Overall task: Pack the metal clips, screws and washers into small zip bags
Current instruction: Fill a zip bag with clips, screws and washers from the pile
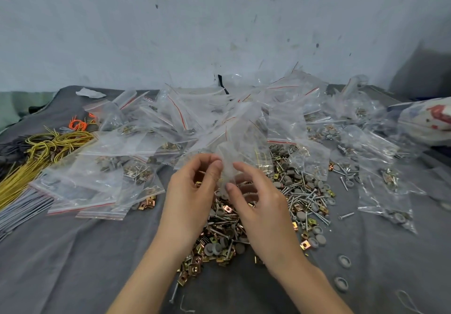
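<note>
Pale wall (219, 20), flecked with dark marks, behind the table.
Table under a grey cloth (73, 252).
Heap of clear zip bags (183, 118) with red seal lines runs along the far edge. Those toward the left edge (102, 179) and right edge already hold hardware.
Printed bag (429, 121) at the right edge; its red print is too blurred to read.
Loose hardware pile (300, 199) at the table's middle, partly under the hands: gold metal clips (195, 268), silver screws (314, 201), grey round washers (319, 239).
Yellow wire bundle (48, 147) at the left edge, with orange ties (79, 124) beyond it.
Left hand (192, 191) and right hand (258, 206) are raised over the pile.
Both hold one small zip bag (234, 147), upright between them.
Left fingers (217, 167) curl, with thumb and forefinger pinching the bag's lower edge.
Right thumb (229, 186) is in front, with the other fingers behind the film, pinching it.
Cannot tell the bag's contents.
Two single washers (344, 261) lie apart toward the near right.
</note>
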`<state>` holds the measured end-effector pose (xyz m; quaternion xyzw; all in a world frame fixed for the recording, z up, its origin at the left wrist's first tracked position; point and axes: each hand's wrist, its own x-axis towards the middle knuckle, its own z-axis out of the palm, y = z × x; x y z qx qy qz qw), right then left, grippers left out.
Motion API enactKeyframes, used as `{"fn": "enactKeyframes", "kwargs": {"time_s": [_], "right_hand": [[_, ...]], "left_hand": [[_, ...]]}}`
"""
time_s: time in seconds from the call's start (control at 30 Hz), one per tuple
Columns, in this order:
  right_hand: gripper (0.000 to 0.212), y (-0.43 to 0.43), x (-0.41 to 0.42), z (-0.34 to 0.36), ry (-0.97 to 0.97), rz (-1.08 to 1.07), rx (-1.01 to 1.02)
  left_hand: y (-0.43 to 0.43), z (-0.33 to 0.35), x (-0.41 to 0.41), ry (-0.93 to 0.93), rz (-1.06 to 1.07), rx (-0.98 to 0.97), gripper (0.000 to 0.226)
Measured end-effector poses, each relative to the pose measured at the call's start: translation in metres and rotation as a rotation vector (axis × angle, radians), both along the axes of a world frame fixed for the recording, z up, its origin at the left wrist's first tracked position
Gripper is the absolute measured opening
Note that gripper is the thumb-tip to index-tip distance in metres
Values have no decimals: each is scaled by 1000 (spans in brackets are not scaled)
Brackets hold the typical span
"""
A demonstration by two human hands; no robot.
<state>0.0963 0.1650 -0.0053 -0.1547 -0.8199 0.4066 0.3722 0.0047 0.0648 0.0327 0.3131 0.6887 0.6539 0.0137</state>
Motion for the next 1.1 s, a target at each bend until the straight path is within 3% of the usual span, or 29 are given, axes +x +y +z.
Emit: {"fn": "enactKeyframes", "kwargs": {"time_s": [0.13, 0.2, 0.3, 0.4, 0.47, 0.53, 0.57, 0.6, 0.83, 0.97, 1.03, 1.1], "right_hand": [[23, -2, -1, 0, 61, -114, 12], [19, -5, -2, 4, 134, -163, -60], [30, -15, -3, 9, 206, -217, -65], [48, -29, -4, 9, 213, -255, 40], [54, -33, -4, 6, 204, -273, 137], [61, -32, -2, 3, 197, -277, 162], [65, -30, -2, 2, 184, -277, 150], [70, -29, -1, 2, 160, -278, 146], [74, -35, 3, -6, -12, -196, 595], [94, -17, 6, -7, -39, -179, 858], [107, -4, 8, -5, -118, -175, 922], [106, 8, 11, -5, -161, -163, 889]], "left_hand": [[0, -6, 3, 220, 251, -42, 20], [-1, -8, 5, 426, 356, -99, 14], [3, -10, 6, 710, 445, -273, 19], [7, -8, 11, 585, 334, -308, 25], [10, -3, 12, 205, 84, -188, 27], [9, 5, 8, -314, -177, -5, 21], [7, 6, 6, -502, -259, 56, 17], [6, 4, 4, -577, -295, 73, 15], [-1, -2, -1, -410, -231, -133, 14], [-15, 2, -10, -13, -319, -345, 14], [-16, 3, -6, -15, -403, -398, 19], [-14, 1, -4, -46, -486, -439, 29]]}}
